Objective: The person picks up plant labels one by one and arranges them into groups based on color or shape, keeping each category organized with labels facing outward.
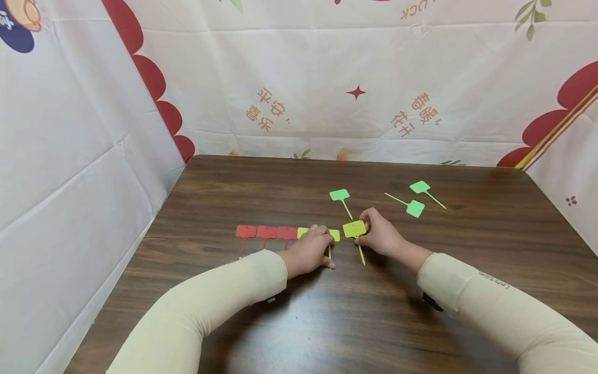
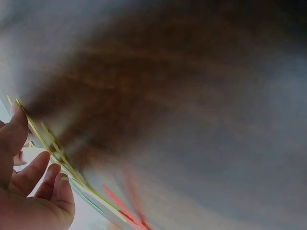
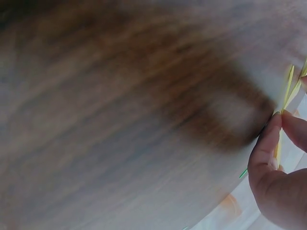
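Observation:
My left hand (image 1: 309, 253) lies over the yellow plant labels in the row, fingers pressing on them and the thumb by a stem's tip. One yellow head (image 1: 335, 235) shows beyond its fingers; another yellow corner (image 1: 302, 231) shows on the left, the rest hidden. My right hand (image 1: 380, 234) pinches a separate yellow plant label (image 1: 353, 229) between thumb and fingers, its stem pointing toward me. In the right wrist view thumb and finger meet on the yellow label (image 3: 289, 88). Red plant labels (image 1: 246, 231) lie edge to edge left of the yellow ones.
A green plant label (image 1: 339, 195) lies behind the held one. Two more green labels, one nearer (image 1: 415, 209) and one farther (image 1: 420, 187), lie at the right back. The brown wooden table (image 1: 327, 332) meets patterned cloth (image 1: 308, 104) at the back.

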